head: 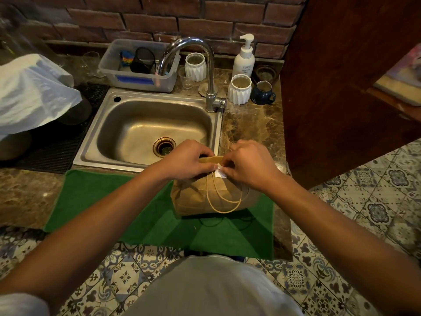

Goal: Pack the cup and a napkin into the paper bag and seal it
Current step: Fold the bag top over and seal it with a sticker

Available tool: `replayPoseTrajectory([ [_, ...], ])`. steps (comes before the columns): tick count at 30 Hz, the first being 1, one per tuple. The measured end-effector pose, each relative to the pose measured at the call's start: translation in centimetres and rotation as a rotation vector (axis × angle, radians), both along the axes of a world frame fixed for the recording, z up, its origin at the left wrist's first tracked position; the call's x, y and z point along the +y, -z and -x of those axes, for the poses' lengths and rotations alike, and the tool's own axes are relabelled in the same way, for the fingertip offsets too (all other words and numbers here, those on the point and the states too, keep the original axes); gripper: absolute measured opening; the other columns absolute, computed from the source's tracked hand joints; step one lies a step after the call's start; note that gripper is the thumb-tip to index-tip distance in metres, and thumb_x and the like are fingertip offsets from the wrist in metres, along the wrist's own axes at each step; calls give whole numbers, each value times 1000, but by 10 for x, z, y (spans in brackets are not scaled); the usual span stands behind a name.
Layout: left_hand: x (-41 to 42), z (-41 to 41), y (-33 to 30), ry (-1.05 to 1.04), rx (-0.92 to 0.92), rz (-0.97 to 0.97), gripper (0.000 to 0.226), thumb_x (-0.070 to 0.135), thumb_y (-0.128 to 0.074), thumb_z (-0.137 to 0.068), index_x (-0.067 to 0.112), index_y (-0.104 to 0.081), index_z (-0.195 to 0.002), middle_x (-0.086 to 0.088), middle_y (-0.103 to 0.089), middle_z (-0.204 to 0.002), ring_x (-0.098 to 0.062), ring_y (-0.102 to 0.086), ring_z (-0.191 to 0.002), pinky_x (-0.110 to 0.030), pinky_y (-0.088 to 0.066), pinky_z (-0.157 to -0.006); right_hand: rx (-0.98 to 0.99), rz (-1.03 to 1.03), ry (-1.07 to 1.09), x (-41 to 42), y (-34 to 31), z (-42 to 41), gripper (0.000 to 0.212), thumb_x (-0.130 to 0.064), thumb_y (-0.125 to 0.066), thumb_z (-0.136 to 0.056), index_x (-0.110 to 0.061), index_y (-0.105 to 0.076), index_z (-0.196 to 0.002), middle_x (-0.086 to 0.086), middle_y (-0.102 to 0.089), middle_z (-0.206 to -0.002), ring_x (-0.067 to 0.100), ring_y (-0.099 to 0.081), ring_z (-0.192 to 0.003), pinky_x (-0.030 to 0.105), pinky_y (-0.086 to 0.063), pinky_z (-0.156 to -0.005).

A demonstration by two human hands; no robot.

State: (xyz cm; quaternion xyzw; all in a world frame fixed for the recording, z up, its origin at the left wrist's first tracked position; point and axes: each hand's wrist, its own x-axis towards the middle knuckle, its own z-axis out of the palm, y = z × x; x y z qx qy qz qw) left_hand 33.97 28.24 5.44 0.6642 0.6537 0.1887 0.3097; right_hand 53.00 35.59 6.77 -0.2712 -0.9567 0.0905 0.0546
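— Fingers first: what do they have hold of?

— Both sets are pinched shut. The left hand [185, 159] clamps the folded-over top of the paper bag [211, 197], and the fingers of the right hand [248, 165] press a small white sticker [220, 172] against the fold, half on the flap, half on the bag's front face.

— Where does the bag stand?

— Upright on the green mat [109, 201] at the near edge of the desk [252, 124], at about five o'clock from the sink [157, 126]. Its twine handles [224, 199] hang down the front. Cup and napkin are out of sight; I judge them inside, since the top is already folded.

— What does the next move turn on?

— The fold's long axis runs nine to three o'clock, between the two hands. The sticker sits at the fold's three o'clock end, directly under the right fingertips, so the right hand is nearer and should smooth it downward towards six o'clock while the left keeps the flap flat.

— Any risk?

— If the left lets go early, the flap may spring up and peel the sticker.
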Motion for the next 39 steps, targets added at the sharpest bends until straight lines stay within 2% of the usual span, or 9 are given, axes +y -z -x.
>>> replayPoseTrajectory([
  [5, 1, -2, 0, 2, 27, -22, 18, 34, -72, -89, 18, -79, -91, 2, -72, -73, -13, -60, -63, -34, -44, -61, -51, -51, 131, -11, 1, 4, 26, -49, -63, -92, -28, -78, -96, -2, -72, -92, 22, -63, -95, 40, -38, -86],
  [11, 3, -4, -1, 8, 58, -60, 19, 37, -72, -88, 20, -79, -90, 1, -73, -73, -16, -64, -65, -37, -47, -61, -102, -188, 285, -22, 2, 5, 34, -57, -65, -88, -25, -77, -89, -3, -73, -84, 21, -64, -88, 41, -34, -85],
  [16, -2, -2, 0, 11, 15, -33, 17, 37, -72, -89, 21, -78, -90, 5, -71, -72, -13, -62, -65, -35, -46, -62, -72, -187, 311, -9, 4, -2, 60, -69, -73, -73, -17, -66, -102, 5, -67, -104, 27, -61, -99, 44, -42, -86],
  [18, -2, -1, 0, 16, -23, 4, 17, 37, -73, -89, 21, -78, -92, 6, -71, -74, -13, -63, -68, -36, -46, -63, -61, -99, 205, -1, 5, -6, 60, -68, -71, -76, -21, -66, -113, 2, -63, -114, 25, -57, -109, 44, -42, -93],
  [20, -1, -1, -2, 30, -39, 19, 20, 39, -74, -88, 20, -77, -93, 6, -71, -76, -15, -65, -71, -38, -47, -65, -76, 115, 107, 10, 8, -7, 48, -62, -70, -81, -25, -70, -112, -2, -66, -110, 21, -60, -107, 43, -43, -92],
  [24, 2, -1, -2, 64, 132, -37, 47, 66, -72, -75, 21, -76, -91, 3, -72, -80, -16, -64, -72, -38, -48, -62, 7, 407, 72, 24, 16, -7, 27, -52, -75, -82, -26, -76, -91, -5, -72, -81, 15, -64, -73, 38, -51, -66],
  [26, 4, -4, 0, 78, 276, -71, 54, 74, -65, -74, 24, -75, -91, 6, -71, -82, -15, -63, -74, -37, -51, -63, 43, 449, 66, 26, 18, -7, 24, -49, -77, -83, -27, -77, -89, -6, -72, -78, 13, -64, -70, 38, -52, -63],
  [28, 5, -6, 2, 82, 309, -101, 47, 69, -65, -79, 24, -75, -89, 6, -71, -81, -16, -63, -74, -40, -52, -64, 42, 482, 51, 27, 17, -7, 22, -48, -77, -84, -27, -77, -90, -5, -73, -77, 14, -65, -70, 41, -53, -64],
  [39, 6, -5, 3, 145, 111, -81, 38, 50, -62, -85, 14, -74, -79, -2, -67, -70, -20, -61, -63, -48, -49, -61, 22, 563, -78, 34, 12, -7, 22, -37, -71, -93, -17, -78, -99, -4, -72, -80, 15, -64, -72, 32, -46, -63],
])
